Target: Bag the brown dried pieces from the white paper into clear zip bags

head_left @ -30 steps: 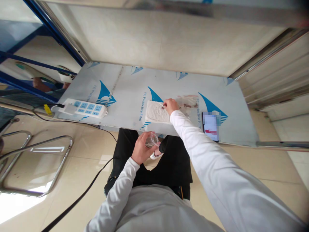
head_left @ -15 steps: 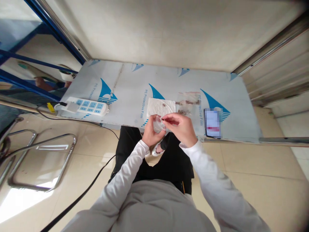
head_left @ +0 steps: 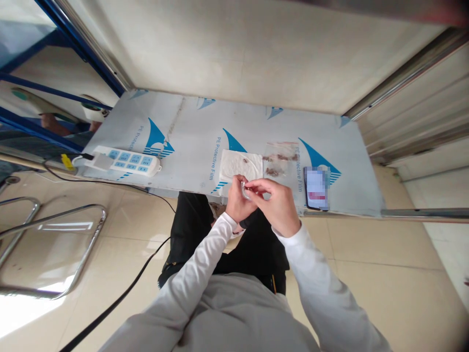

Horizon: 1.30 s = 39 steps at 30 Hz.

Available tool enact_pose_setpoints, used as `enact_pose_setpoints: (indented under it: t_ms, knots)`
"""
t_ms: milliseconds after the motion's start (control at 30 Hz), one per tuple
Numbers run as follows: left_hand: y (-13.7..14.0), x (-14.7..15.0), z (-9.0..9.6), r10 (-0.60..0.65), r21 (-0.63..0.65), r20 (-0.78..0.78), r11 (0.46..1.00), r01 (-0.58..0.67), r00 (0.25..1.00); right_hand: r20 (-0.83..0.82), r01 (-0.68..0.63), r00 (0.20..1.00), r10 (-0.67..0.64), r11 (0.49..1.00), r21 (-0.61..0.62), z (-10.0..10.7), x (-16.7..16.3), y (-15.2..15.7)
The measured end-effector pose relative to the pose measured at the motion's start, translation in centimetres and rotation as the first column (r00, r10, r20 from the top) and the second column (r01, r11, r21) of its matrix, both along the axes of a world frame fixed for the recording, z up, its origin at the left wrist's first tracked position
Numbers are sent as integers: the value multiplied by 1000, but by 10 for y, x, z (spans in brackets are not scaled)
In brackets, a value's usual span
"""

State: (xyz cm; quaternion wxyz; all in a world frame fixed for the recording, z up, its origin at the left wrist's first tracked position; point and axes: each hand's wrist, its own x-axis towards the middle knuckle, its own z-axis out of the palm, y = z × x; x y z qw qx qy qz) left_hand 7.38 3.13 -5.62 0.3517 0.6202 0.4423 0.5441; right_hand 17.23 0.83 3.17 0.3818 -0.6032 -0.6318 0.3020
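Above the near edge of the table, my left hand [head_left: 238, 201] is closed on a small clear plastic bag [head_left: 245, 190], most of which the fingers hide. Beside it, my right hand [head_left: 279, 203] pinches at the bag's mouth. A tiny dark brown piece shows at its fingertips, too small to name. Just beyond the hands lies a white folded cloth or tissue [head_left: 234, 168] with a small brown piece [head_left: 245, 160] on it. To its right are clear zip bags [head_left: 281, 146] with several brown bits in or on them.
A phone [head_left: 315, 188] lies near the table's right front. On the left stands a white power strip [head_left: 134, 162] with a plug and black cable [head_left: 120, 183]. The metal table [head_left: 198, 137] carries printed protective film. A chrome-framed chair [head_left: 98, 230] stands at left; another person's feet [head_left: 54, 122] show beyond blue bars.
My hands have drawn closer together, and the left has turned so its fingers cover more of the plastic bag. The whole view has shifted slightly.
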Motion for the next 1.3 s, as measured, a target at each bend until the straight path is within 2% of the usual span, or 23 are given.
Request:
enact_pose_setpoints:
  t_ms: [267, 367, 467, 633, 800, 967, 1100, 1200, 1300]
  knots:
    - [-2, 1, 6, 19, -26, 2, 999, -19, 1000, 49, 15, 999, -14, 1000, -19, 8, -1, -3]
    - [-2, 0, 8, 8, -4, 22, 1000, -8, 1000, 140, 6, 990, -5, 1000, -2, 11, -3, -5]
    - [-2, 1, 10, 2, 11, 41, 1000, -3, 999, 260, -57, 964, 47, 998, 31, 16, -4, -5]
    - [-3, -2, 12, 19, 3, 54, 1000, -19, 998, 444, -219, 876, 188, 976, 20, 25, -2, -1]
    - [-5, -10, 10, 4, -28, 24, 1000, -3, 1000, 545, -388, 772, 327, 922, -4, 25, 12, 0]
    - [-6, -8, 9, -5, -10, -174, 1000, 4, 985, 656, -495, 657, 371, 869, 4, 27, 24, 7]
    - [-4, -4, 12, 45, -5, -232, 999, -48, 972, 728, -536, 594, 343, 843, 41, 31, 21, 9]
    - [-4, -6, 12, 80, -14, -230, 996, -85, 970, 721, -509, 613, 323, 860, 47, 29, 18, 5]
    - [-5, -10, 9, 67, -28, -213, 997, -75, 975, 578, -466, 739, 345, 882, 69, 17, 22, 8]
